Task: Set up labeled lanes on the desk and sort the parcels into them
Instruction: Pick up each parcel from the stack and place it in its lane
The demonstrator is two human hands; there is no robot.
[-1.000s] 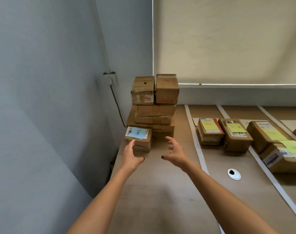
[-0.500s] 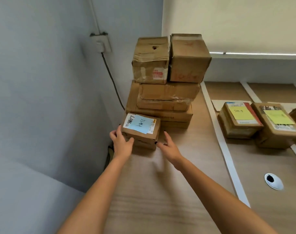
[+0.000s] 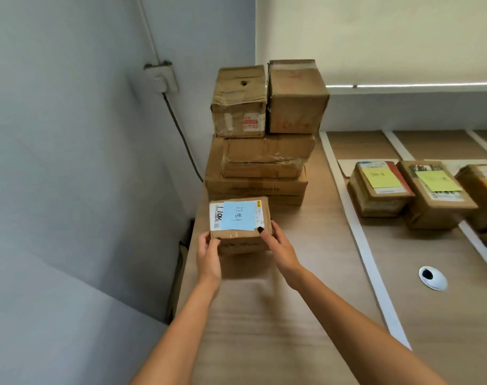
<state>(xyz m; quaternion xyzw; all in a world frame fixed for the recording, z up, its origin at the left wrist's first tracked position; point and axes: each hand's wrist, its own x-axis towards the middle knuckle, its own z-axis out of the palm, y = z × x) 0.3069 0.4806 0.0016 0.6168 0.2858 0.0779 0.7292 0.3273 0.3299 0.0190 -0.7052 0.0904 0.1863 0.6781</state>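
Head view: small parcel [image 3: 240,226] with a blue note sat at the desk [image 3: 264,329] left edge, just in front of the unsorted stack [image 3: 261,151]. Left hand [image 3: 209,255] and right hand [image 3: 278,250] clamped its opposite sides, the right thumb over its top corner. Stiff cardboard, judged light; a side grip suits it. Taped lanes to the right held yellow-noted parcels [image 3: 378,187]; box contents not visible.

Both hands gripped a small parcel [image 3: 239,226] with a blue note: left hand [image 3: 208,255] at its left edge, right hand [image 3: 277,245] at its right, before stacked boxes [image 3: 261,140].
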